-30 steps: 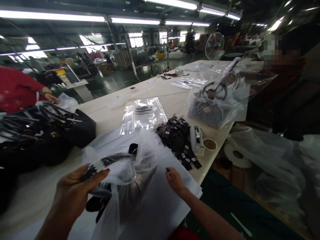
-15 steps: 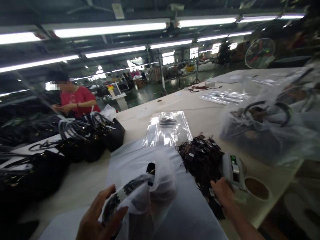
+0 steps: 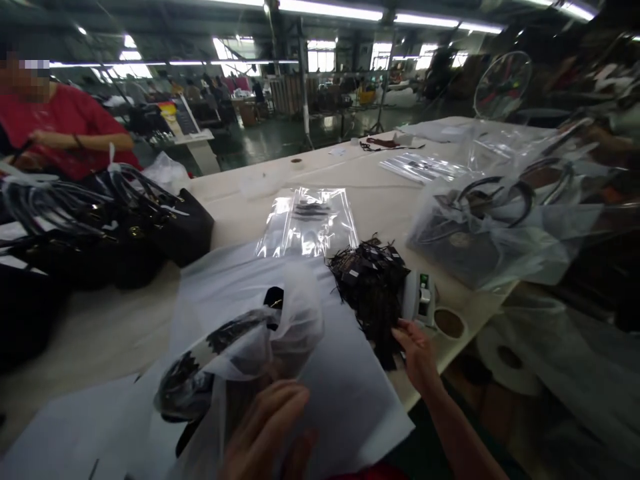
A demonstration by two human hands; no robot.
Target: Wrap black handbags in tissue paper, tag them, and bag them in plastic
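A handbag in a thin whitish plastic bag lies before me, its clear-wrapped handle bent toward the left. Over the lower part of this wrapping, my left hand has its fingers stretched out and somewhat blurred, holding nothing that I can see. Farther right, my right hand is at the near right edge of a heap of black hang tags with thin cords. Its thumb and fingertips are pinched together on a black tag there; how much of the tag is gripped is hard to see.
Several black handbags stand at left, a person in red behind them. Clear plastic sleeves lie ahead. Right of the tags are a grey device and a tape roll, then another wrapped bag near the table edge.
My left hand has left the wrapped handle and come right and nearer, over the plastic. My right hand stays by the tags. The view has turned right and down.
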